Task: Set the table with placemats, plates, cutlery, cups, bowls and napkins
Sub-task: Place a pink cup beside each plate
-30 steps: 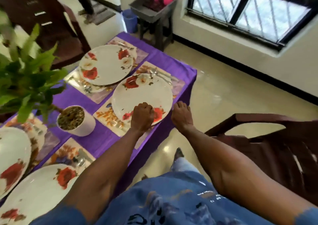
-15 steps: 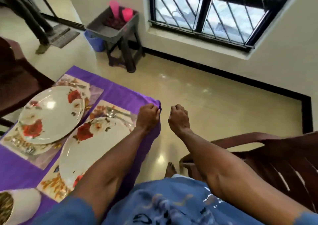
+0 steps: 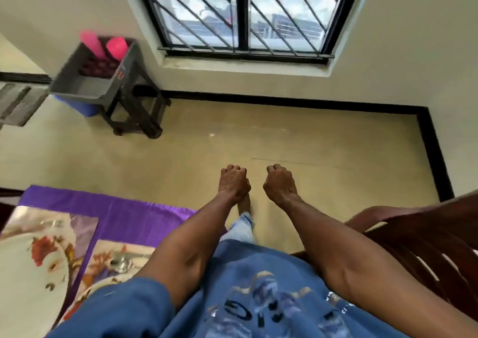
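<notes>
Purple cloth (image 3: 129, 208) covers the counter at the far left, and on it lie shiny flowered placemats (image 3: 121, 255) with white flowered plates on top. One plate (image 3: 28, 273) fills the left edge, and only the rim of a second plate (image 3: 103, 284) peeks out by the blue sleeve. Something silvery, maybe cutlery (image 3: 121, 261), lies on the nearer placemat, but it is too blurry to be sure. I think the plates are hard, smooth and easy to break, so it is best to hold one by its rim with both hands. The placemats look thin and bendy, best picked up by an edge. Near the middle, the left hand (image 3: 234, 182) is curled into a fist and holds nothing. Just beside it, not touching, the right hand (image 3: 279, 182) is curled the same way and holds nothing. Both hang over the bare floor (image 3: 336, 144), away from the counter. A dark brown chair (image 3: 426, 234) stands at the right. Half a second ago the left hand was at the corner of the purple cloth, and more of both plates showed. Now the view has turned toward the window (image 3: 243, 19).
</notes>
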Demonstrator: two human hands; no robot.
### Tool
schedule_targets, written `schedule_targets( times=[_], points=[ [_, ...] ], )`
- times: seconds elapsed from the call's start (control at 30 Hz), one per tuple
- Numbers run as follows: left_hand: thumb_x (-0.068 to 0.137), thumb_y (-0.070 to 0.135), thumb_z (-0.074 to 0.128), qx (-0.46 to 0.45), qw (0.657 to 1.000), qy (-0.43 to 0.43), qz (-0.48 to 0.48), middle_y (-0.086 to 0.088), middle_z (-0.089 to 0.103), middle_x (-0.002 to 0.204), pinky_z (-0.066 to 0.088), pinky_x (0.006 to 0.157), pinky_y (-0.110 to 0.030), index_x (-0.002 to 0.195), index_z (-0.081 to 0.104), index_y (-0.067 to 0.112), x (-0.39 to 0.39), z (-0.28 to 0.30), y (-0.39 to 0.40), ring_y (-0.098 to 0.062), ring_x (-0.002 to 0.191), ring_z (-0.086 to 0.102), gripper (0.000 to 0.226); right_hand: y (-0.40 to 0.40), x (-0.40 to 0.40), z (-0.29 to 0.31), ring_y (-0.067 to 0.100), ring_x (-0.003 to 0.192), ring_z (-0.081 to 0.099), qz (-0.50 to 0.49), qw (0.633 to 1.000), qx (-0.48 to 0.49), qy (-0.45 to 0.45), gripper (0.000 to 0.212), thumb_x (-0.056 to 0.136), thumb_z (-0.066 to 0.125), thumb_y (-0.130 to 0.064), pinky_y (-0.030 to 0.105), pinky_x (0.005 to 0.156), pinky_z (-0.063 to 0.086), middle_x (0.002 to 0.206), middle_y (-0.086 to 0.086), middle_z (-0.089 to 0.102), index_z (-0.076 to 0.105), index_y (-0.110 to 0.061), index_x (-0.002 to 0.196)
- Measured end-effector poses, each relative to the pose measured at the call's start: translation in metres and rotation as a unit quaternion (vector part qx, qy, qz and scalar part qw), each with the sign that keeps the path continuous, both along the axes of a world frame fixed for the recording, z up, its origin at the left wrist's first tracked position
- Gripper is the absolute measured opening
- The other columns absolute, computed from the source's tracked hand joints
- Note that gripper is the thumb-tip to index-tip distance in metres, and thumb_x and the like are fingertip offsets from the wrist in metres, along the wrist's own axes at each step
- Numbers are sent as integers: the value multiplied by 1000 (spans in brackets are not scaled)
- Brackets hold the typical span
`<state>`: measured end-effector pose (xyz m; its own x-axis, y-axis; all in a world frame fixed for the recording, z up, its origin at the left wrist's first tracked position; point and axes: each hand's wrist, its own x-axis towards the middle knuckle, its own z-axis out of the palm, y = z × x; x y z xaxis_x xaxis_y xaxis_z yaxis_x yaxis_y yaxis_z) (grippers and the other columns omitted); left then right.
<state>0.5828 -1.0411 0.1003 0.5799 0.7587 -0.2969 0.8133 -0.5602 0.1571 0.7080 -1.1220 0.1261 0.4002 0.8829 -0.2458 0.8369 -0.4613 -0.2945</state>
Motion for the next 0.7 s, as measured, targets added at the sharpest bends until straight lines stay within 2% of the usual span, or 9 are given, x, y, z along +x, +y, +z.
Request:
schedule_targets(
  times=[0.1, 0.27, 0.5, 0.7],
  points=[
    [92, 22, 49, -44, 999, 10, -26, -12, 59, 125, 37, 98, -40, 121, 59, 11, 33, -13, 43, -32, 121, 46, 33, 34, 34, -8, 34, 111, 55, -29, 999, -43, -6, 37, 86, 46, -7, 37, 94, 41, 122, 15, 58, 59, -5, 120],
    [92, 21, 48, -77, 996, 23, -27, -12, 58, 126, 39, 97, -39, 122, 57, 10, 64, -26, 122, -32, 121, 47, 33, 111, 70, -2, 34, 114, 53, -18, 995, -101, -9, 31, 88, 49, -8, 37, 96, 41, 122, 16, 56, 60, -3, 116],
    [93, 19, 46, -108, 994, 24, 17, -14, 59, 124, 42, 94, -41, 121, 57, 8, 80, -35, 221, -33, 115, 52, 32, 240, 88, 2, 34, 107, 55, 77, 988, -130, -8, 27, 90, 47, -5, 39, 90, 43, 115, 17, 58, 59, -3, 113],
    [94, 16, 44, -146, 985, 48, 78, -14, 57, 123, 46, 86, -39, 122, 54, 8, 65, -33, 280, -33, 109, 56, 30, 322, 90, 3, 35, 102, 58, 133, 985, -109, -11, 23, 91, 46, -7, 39, 86, 45, 112, 16, 59, 60, -4, 110]
  ],
)
